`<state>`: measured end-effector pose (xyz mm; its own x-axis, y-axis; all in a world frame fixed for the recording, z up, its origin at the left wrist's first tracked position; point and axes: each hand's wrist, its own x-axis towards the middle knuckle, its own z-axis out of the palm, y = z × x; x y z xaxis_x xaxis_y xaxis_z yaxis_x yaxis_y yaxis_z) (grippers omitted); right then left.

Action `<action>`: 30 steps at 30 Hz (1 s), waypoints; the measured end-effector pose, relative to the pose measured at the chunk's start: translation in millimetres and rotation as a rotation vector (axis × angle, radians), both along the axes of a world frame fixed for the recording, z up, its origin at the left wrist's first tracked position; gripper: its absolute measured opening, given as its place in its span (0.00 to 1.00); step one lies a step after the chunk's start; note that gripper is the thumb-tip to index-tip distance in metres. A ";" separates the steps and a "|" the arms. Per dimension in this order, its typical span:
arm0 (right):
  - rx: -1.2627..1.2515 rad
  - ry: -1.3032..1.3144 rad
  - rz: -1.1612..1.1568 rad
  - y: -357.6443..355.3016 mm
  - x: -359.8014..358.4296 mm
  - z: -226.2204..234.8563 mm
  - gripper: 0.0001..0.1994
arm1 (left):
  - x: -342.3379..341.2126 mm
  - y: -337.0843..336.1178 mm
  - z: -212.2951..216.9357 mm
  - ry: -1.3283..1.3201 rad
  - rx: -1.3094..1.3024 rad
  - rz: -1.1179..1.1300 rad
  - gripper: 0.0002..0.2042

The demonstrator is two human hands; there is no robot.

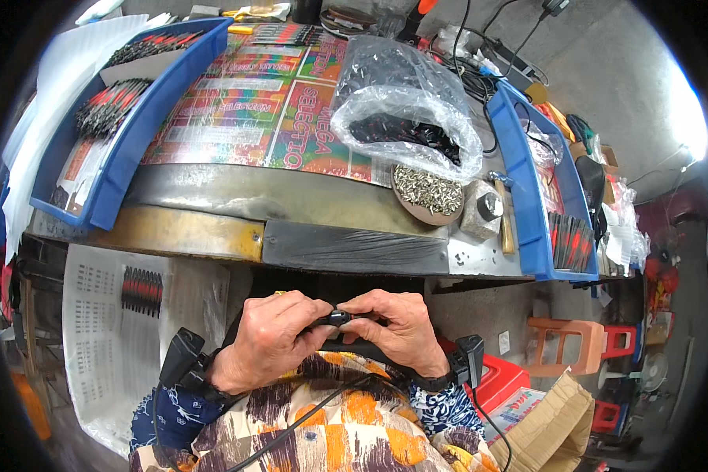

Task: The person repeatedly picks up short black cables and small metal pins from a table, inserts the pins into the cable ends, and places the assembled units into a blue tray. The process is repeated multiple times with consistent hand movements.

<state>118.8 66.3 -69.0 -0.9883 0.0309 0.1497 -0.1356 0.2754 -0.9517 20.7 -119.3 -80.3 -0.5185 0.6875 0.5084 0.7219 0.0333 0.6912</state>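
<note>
Close to my body, below the bench edge, both hands meet at a small, slim black piece (pixel 338 317). My left hand (pixel 274 337) pinches one end between thumb and fingers. Its other end is gripped by the fingertips of my right hand (pixel 399 330). The fingers cover much of the piece, so its exact kind cannot be made out. On the bench beyond, a clear plastic bag (pixel 393 75) lies with its mouth toward me, full of small black parts (pixel 405 134). A round bowl (pixel 415 211) of short silvery metal pins (pixel 431 189) stands in front of it.
Right of the bowl are a metal block (pixel 477 219) and a hammer (pixel 507 228). Blue trays (pixel 126 169) (pixel 536 208) holding black-and-red slim pieces flank the bench. A white-lined container (pixel 106 346) sits lower left; a cardboard box (pixel 554 417) and red stool (pixel 502 384) are lower right.
</note>
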 end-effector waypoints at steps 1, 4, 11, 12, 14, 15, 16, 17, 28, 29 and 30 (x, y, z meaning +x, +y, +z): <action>-0.011 0.006 -0.004 0.6 -0.6 1.5 0.10 | -0.4 1.1 0.9 -0.004 0.008 0.000 0.12; 0.002 -0.020 -0.016 3.1 -0.4 8.8 0.10 | -3.0 4.4 4.8 0.022 0.020 0.002 0.13; 0.265 0.122 -0.339 33.8 -5.9 23.7 0.08 | -12.0 7.9 16.3 0.032 0.000 0.029 0.13; 0.455 0.183 -0.415 42.0 -9.3 24.2 0.08 | -13.3 8.1 17.5 0.017 -0.009 0.036 0.13; 0.767 0.284 -0.570 56.4 -16.2 23.3 0.07 | -15.8 7.7 19.6 0.026 -0.006 0.043 0.13; 0.747 0.209 -0.632 59.0 -18.3 20.9 0.09 | -16.9 8.0 20.1 0.026 -0.005 0.052 0.13; 0.823 0.256 -0.634 63.6 -21.4 19.3 0.10 | -17.9 8.2 20.6 0.012 -0.004 0.059 0.13; 0.895 0.296 -0.636 68.9 -25.1 18.3 0.11 | -19.1 8.0 20.9 0.013 -0.003 0.066 0.13; 1.075 0.250 -0.674 75.4 -34.7 6.3 0.15 | -23.2 8.5 20.8 0.000 -0.022 0.099 0.11; 1.080 0.255 -0.676 75.8 -35.0 6.0 0.14 | -23.4 9.2 20.4 0.004 -0.026 0.106 0.10; 1.085 0.258 -0.677 76.2 -35.2 5.9 0.14 | -23.4 9.7 20.0 0.004 -0.018 0.102 0.10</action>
